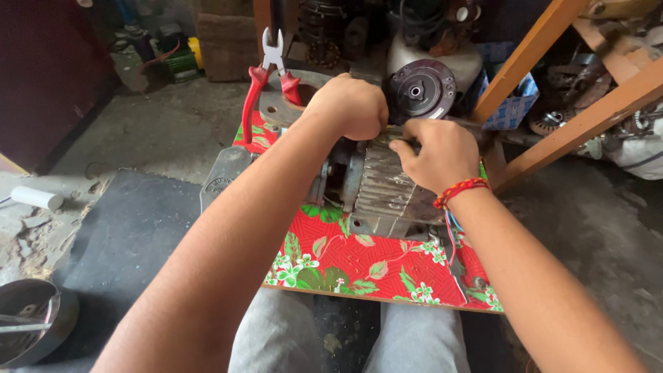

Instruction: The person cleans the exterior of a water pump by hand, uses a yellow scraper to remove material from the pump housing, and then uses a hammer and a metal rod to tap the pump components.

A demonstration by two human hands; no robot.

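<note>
Steadily: keep your left hand (pixel 349 103) fisted on the ribbed compressor (pixel 387 190) top while your right hand (pixel 435 153) pinches the thin tool (pixel 404 137) beside it.

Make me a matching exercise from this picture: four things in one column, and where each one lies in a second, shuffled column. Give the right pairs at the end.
Things:
1. red-handled pliers
2. finned metal motor housing
3. white cylinder
4. round metal bowl

Places:
A. on the floor at the far left edge
B. under both hands, on the flowered red cloth
C. at the bottom left corner
D. at the far end of the bench, jaws pointing up

Pairs: 1-D, 2-B, 3-A, 4-C
</note>
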